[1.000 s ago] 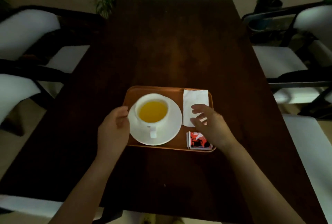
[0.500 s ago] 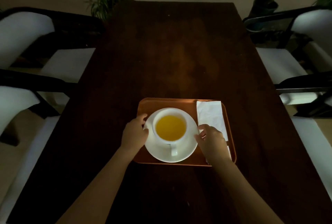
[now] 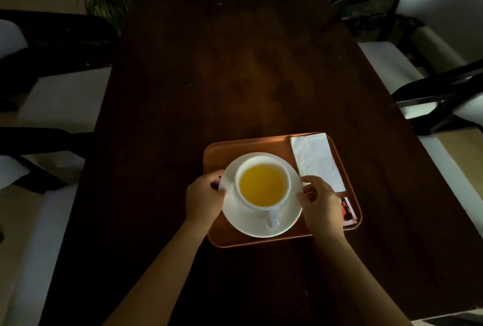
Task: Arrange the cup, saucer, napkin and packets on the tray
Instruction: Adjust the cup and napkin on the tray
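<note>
Left hand (image 3: 205, 199): fingers (image 3: 218, 182) pinch the saucer (image 3: 261, 223) rim at its 9 o'clock, thumb on top, the rest curled under as far as shows. Right hand (image 3: 320, 205): fingers (image 3: 304, 190) pinch the same rim at 3 o'clock. Both are closed on the saucer; whether it is resting on the tray (image 3: 230, 148) or lifted just off it, I cannot tell.

Cup (image 3: 262, 186) sits on the saucer, shifted toward 12 o'clock of the saucer's centre, handle pointing to 6. It is nearly full of yellow liquid, so any tilt risks a spill.

Saucer occupies the tray's left and middle, its 6 o'clock edge close to the tray's near rim. Napkin (image 3: 316, 162) lies flat along the tray's 3 o'clock side, reaching the 1 o'clock corner. Packets (image 3: 349, 212) lie at the tray's 5 o'clock corner, just below the napkin, mostly hidden by the right hand.

Progress, by judgement: all four kinds of item are already on the tray. What looks left is the final seating or centring of saucer and cup, then letting go.

Count: one tray, one saucer, one cup, one folded napkin. Packets: red-and-white print visible, apparently a small stack; number cannot be told.

Tray sits at the 5 o'clock part of the dark desk (image 3: 235, 64). Chairs (image 3: 418, 64) flank both sides.
</note>
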